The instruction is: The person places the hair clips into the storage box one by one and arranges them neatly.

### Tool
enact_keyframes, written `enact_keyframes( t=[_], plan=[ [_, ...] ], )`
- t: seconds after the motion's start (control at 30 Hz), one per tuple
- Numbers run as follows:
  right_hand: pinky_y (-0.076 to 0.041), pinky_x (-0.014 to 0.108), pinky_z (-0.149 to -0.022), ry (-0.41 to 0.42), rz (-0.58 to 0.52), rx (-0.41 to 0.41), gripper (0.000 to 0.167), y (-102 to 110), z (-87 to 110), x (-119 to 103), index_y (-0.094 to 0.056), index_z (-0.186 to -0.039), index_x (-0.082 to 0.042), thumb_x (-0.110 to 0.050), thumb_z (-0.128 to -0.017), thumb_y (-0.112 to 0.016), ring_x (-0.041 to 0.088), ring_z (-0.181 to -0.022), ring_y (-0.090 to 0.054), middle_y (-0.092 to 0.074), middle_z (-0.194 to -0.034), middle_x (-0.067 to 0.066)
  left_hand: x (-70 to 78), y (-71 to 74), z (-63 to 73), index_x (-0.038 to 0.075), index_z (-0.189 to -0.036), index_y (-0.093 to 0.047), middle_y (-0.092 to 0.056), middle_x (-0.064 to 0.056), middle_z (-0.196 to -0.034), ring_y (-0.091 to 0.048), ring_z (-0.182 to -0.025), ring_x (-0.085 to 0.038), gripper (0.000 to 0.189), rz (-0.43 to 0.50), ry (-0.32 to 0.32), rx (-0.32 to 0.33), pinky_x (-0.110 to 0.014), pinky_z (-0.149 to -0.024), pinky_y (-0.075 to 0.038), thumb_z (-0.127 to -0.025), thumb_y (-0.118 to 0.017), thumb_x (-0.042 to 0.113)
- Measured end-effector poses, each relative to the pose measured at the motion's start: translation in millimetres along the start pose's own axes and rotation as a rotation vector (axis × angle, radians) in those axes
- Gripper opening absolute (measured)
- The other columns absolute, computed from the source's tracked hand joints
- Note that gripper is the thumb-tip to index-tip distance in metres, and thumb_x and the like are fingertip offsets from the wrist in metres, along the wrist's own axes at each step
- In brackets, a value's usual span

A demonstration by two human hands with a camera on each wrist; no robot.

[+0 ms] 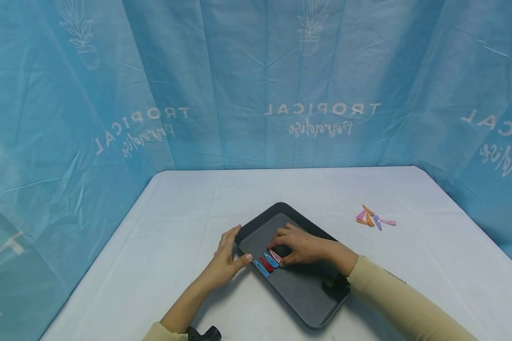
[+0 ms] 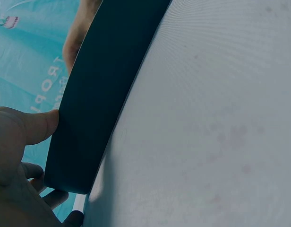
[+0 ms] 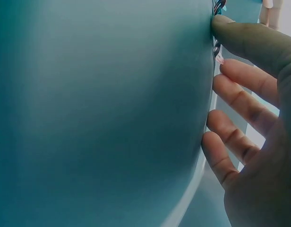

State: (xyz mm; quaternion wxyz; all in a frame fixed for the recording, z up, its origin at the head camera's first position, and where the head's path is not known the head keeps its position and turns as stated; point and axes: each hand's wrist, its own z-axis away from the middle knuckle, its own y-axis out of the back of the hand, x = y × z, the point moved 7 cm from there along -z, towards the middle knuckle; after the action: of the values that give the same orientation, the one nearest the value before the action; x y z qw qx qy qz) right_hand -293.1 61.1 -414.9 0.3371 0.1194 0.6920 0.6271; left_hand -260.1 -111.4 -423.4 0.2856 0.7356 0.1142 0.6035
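Observation:
A dark grey rectangular tray lies at a slant on the white table. My left hand grips its left corner, thumb at the near rim and fingers round the far side; the left wrist view shows the thumb against the tray wall. Inside the tray, my right hand pinches a pink hair clip end to end between thumb and fingertips. Beside it in a row lie a blue hair clip, a red one and another blue one. Tray wall fills most of the right wrist view.
Several orange, pink and purple hair clips lie in a loose group on the white tabletop, right of the tray. A blue printed curtain hangs behind and along the sides. A black wrist mount shows at the left sleeve.

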Motion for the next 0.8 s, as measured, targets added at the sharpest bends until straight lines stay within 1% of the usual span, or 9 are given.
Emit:
enact_keyframes(
  t=[0.2, 0.6, 0.8],
  plan=[
    [-0.042, 0.03, -0.085, 0.018, -0.002, 0.005, 0.046, -0.6, -0.5, 0.4, -0.061, -0.124, -0.02, -0.033, -0.081, -0.073, 0.011, -0.1, -0.041, -0.055, -0.117, -0.005, -0.2, -0.4, 1.3, 0.009, -0.151, -0.016, -0.015, -0.018, -0.154, -0.012, -0.143, -0.045, 0.076, 0.006, 0.0, -0.001, -0.077, -0.102, -0.003, -0.091, -0.061, 0.021],
    [-0.042, 0.03, -0.087, -0.008, -0.029, -0.02, 0.048, -1.1, 0.5, 1.2, -0.06, -0.126, -0.021, -0.036, -0.082, -0.072, 0.01, -0.102, -0.04, -0.054, -0.12, -0.007, -0.2, 0.1, 0.5, 0.009, -0.151, -0.015, -0.014, -0.017, -0.154, -0.011, -0.143, -0.045, 0.077, 0.014, 0.011, -0.002, -0.077, -0.102, -0.003, -0.091, -0.062, 0.021],
    [-0.043, 0.035, -0.092, -0.007, -0.059, -0.005, 0.047, 2.3, 0.5, 2.0, -0.061, -0.125, -0.02, -0.034, -0.082, -0.072, 0.012, -0.107, -0.042, -0.056, -0.121, -0.005, 0.7, 0.3, 0.1, 0.007, -0.151, -0.017, -0.015, -0.019, -0.154, -0.012, -0.142, -0.046, 0.076, 0.007, -0.001, 0.002, -0.077, -0.101, -0.004, -0.091, -0.061, 0.022]
  ],
)
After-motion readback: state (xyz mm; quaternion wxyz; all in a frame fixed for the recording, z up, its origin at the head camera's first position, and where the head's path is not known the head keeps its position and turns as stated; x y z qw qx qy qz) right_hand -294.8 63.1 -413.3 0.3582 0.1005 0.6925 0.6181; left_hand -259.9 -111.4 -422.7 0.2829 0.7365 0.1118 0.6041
